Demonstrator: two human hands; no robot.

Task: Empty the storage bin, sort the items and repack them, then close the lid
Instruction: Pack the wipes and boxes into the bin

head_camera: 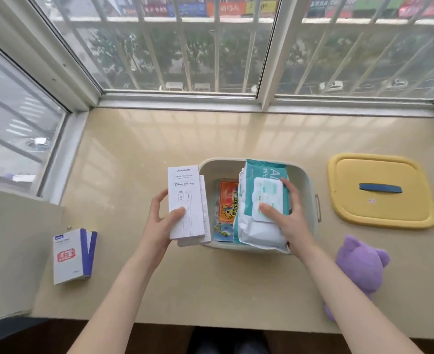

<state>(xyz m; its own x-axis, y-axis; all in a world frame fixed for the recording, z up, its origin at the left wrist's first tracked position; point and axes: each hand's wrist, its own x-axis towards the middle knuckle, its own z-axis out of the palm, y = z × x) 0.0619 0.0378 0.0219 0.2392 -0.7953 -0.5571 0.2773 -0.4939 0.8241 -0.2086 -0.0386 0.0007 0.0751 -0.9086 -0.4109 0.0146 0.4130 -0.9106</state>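
A cream storage bin (pixel 207 167) stands open on the beige sill in front of me. My left hand (pixel 161 218) grips white cable boxes (pixel 185 200) stacked together, held just left of the bin's rim. My right hand (pixel 291 215) grips a teal wet-wipes pack (pixel 261 175) that lies on a white pack (pixel 259 235) inside the bin's right half. Colourful packets, one orange (pixel 228 200), lie on the bin's floor at the left. The yellow lid (pixel 379 191) with a blue handle lies flat to the right.
Two white-and-blue boxes (pixel 74 254) stand on the sill at the left. A purple plush toy (pixel 361 267) sits near my right forearm. Window frames bound the sill at the back and left. The sill's front edge runs close to me.
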